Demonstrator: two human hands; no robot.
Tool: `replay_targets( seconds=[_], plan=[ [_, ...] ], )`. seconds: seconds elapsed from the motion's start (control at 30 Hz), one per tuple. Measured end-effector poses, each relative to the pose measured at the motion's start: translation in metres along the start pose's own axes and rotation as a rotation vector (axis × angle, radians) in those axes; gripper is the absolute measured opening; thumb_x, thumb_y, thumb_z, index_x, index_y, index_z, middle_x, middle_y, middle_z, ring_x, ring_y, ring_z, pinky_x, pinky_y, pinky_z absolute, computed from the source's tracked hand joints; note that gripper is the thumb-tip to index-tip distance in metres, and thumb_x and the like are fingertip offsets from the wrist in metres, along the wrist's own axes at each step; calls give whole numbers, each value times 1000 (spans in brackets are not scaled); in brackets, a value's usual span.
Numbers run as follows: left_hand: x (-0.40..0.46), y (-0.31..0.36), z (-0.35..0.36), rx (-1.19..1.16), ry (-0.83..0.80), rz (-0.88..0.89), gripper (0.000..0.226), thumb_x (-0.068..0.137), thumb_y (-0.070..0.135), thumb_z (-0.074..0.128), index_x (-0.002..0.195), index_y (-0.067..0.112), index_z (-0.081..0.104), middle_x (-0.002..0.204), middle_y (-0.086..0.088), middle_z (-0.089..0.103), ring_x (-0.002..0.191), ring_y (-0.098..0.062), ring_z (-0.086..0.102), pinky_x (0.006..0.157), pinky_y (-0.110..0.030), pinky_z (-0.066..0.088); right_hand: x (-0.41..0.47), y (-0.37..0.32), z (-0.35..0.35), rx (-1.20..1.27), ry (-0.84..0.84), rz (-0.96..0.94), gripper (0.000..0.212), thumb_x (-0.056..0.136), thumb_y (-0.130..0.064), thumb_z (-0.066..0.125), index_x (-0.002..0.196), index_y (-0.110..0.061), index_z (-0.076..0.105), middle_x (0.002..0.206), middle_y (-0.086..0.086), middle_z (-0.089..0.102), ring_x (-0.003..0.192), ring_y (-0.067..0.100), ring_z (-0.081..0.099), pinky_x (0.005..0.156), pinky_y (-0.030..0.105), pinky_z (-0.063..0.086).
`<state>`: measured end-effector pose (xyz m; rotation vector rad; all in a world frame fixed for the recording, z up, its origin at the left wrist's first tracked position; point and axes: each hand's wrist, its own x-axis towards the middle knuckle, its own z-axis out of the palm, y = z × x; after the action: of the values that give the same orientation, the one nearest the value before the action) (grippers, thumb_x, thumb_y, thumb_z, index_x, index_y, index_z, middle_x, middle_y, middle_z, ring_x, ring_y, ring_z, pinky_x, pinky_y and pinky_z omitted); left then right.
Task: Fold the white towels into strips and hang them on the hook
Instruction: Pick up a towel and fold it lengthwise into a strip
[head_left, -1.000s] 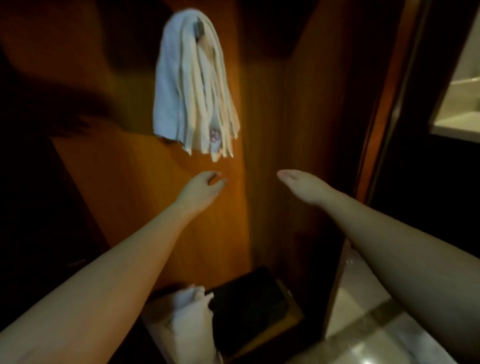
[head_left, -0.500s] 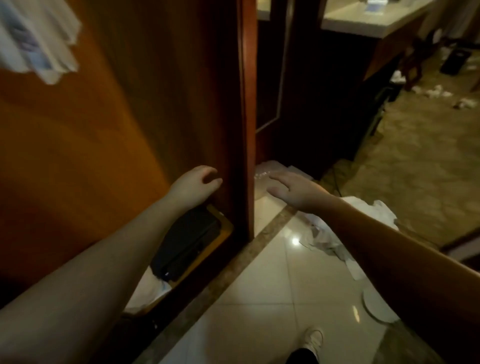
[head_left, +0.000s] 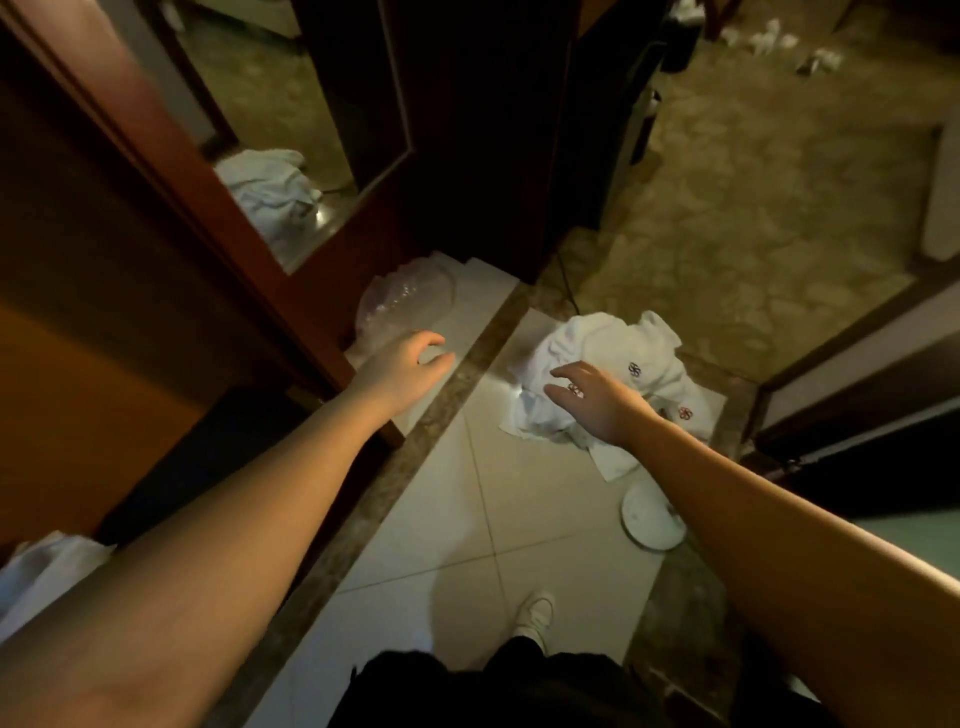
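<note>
At the far left of the frame we see an orange-brown wooden cabinet side (head_left: 78, 395), with a bit of white cloth (head_left: 36, 577) at its foot in the lower left corner. Just right of it a dark wooden door frame (head_left: 218, 208) holds a tall mirror panel (head_left: 291, 130) that reflects a white heap of towel. At the frame's base lies a crumpled clear plastic bag (head_left: 405, 301). Our left hand (head_left: 405, 369) hangs in front of that bag, fingers loosely curled and holding nothing. A mottled brown stone strip (head_left: 415, 436) runs diagonally between the hands, and pale glossy floor tiles (head_left: 467, 519) lie open below, down to a white shoe (head_left: 535, 616) at the lower middle. Right of centre, our right hand (head_left: 597, 400) is spread wide, empty, above the crumpled white towels with small logos (head_left: 623, 364) piled on the floor; we cannot tell whether the fingers touch them. A round white disc (head_left: 649, 519) lies on the tiles below the pile. Patterned beige carpet (head_left: 753, 208) fills the upper right.
</note>
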<state>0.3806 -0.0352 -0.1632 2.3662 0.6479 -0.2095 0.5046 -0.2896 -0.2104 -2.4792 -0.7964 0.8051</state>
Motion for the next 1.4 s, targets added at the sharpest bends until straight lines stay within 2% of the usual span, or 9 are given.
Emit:
replay_targets(
  seconds=[0.1,0.23,0.4,0.63,0.87,1.07,1.23,1.3,1.4],
  plan=[
    [34,17,32,2,-66,-25,48,99,48,51,142,26,52,146,-1,52,130,-22,50,91,-30,37,10,45,1,58,-4,86,50,103,-46,49,143,-17,54,152,5,48,139,24,43,109,32,31],
    [80,29,75,50,-189,-48,50,99,47,51,142,21,52,145,-4,53,131,-23,51,103,-38,42,24,101,5,40,-79,202,44,105,-42,44,143,-21,55,152,8,47,138,27,42,109,34,34],
    [148,28,126,112,-326,-60,49,99,44,54,141,20,54,143,-8,55,127,-26,53,101,-35,43,50,164,20,124,-55,384,50,102,-49,49,143,-21,54,148,9,51,134,28,47,105,38,38],
    [268,28,192,197,-521,27,42,101,39,50,135,15,57,142,-9,55,123,-26,54,85,-27,36,124,227,28,183,-74,606,59,99,-55,48,147,-21,49,150,6,48,132,26,50,99,37,40],
    [357,34,240,251,-626,60,41,99,39,52,131,14,60,138,-9,57,119,-28,56,92,-35,45,190,262,27,263,-71,684,59,99,-49,54,149,-18,46,152,7,45,136,25,46,105,36,39],
    [429,24,314,244,-699,60,35,100,36,52,120,9,63,125,-13,62,110,-29,59,84,-35,45,254,320,57,367,-38,753,59,98,-44,59,148,-17,45,152,6,45,135,24,48,104,35,40],
    [483,12,390,219,-737,-20,29,100,34,51,108,9,64,112,-16,66,101,-31,61,75,-32,43,313,378,98,421,10,774,67,95,-39,68,150,-13,42,154,10,42,139,27,43,112,38,36],
    [509,4,423,215,-745,-28,30,100,35,52,113,11,64,114,-15,67,101,-31,63,77,-31,46,339,407,117,371,24,708,72,92,-37,72,151,-11,41,154,13,42,140,30,40,113,37,33],
    [542,-6,470,270,-709,27,40,97,31,56,132,12,57,132,-13,60,109,-33,63,92,-39,53,375,447,144,244,32,624,84,88,-41,75,155,-14,33,162,13,30,148,29,28,118,38,25]
  ],
)
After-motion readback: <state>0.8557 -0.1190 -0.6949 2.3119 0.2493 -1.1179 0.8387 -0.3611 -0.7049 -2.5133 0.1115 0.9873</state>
